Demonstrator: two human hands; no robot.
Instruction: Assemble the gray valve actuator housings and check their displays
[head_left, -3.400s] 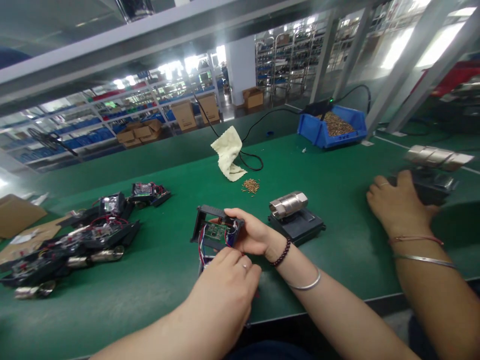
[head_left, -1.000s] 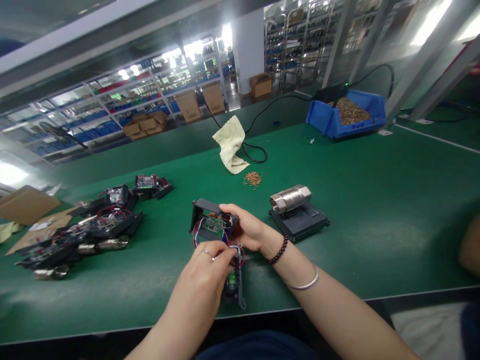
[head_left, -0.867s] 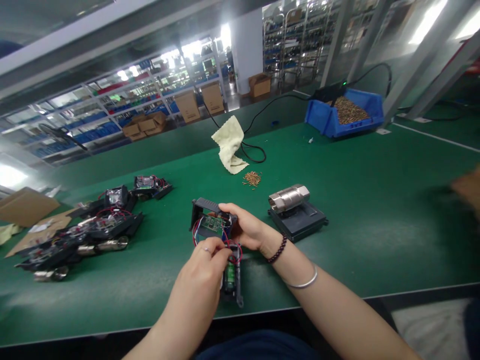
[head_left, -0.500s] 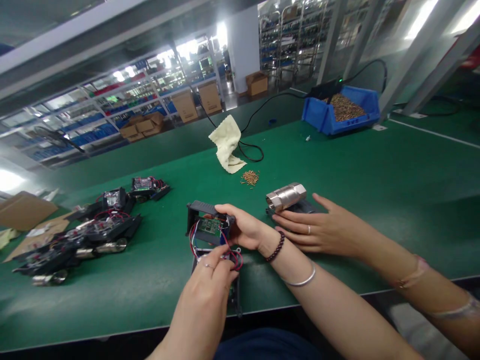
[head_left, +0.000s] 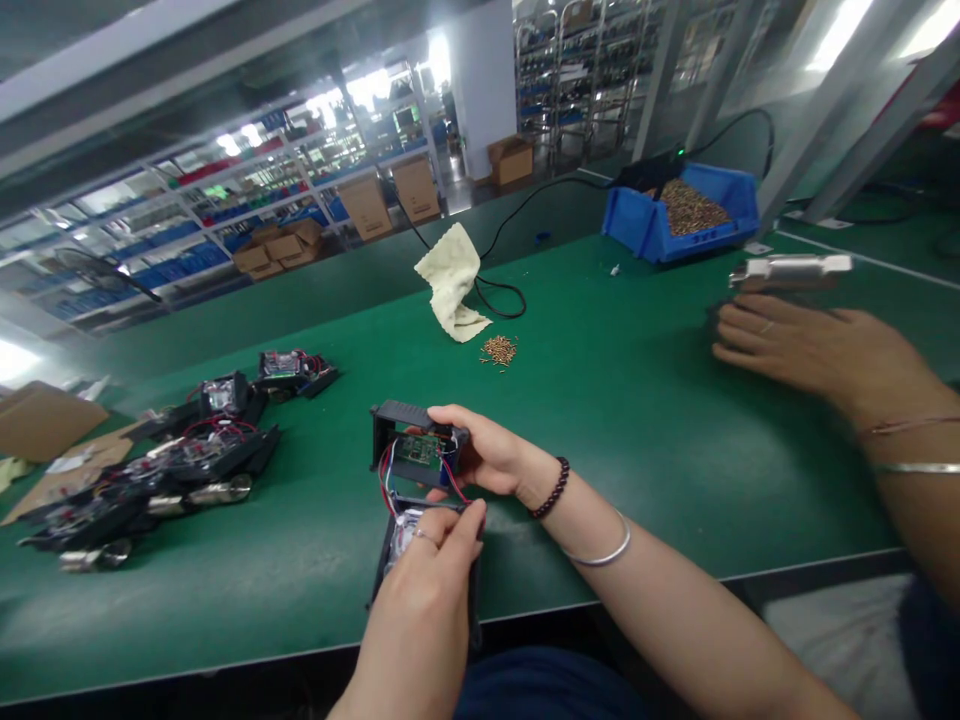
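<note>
My right hand (head_left: 491,455) is closed around a black plastic housing (head_left: 395,422) that stands upright on the green bench and carries a small green circuit board (head_left: 417,449). Red and blue wires (head_left: 453,484) run from the board down to a second black housing part (head_left: 385,545) lying flat near the bench's front edge. My left hand (head_left: 431,595), with a ring on one finger, is closed on that lower part, fingertips at the wires. Both my wrists and forearms enter from the bottom of the view.
A co-worker's hand (head_left: 814,350) at the right rests beside a silver metal cylinder unit (head_left: 791,270). A pile of wired black assemblies (head_left: 157,465) lies at left, near cardboard (head_left: 37,420). Farther back are a yellow cloth (head_left: 450,280), loose brass parts (head_left: 499,349) and a blue bin (head_left: 652,225).
The co-worker's hand reached in, took the metal cylinder unit from beside my right hand and carried it off to the right. My left hand slid down onto the lower housing part.
</note>
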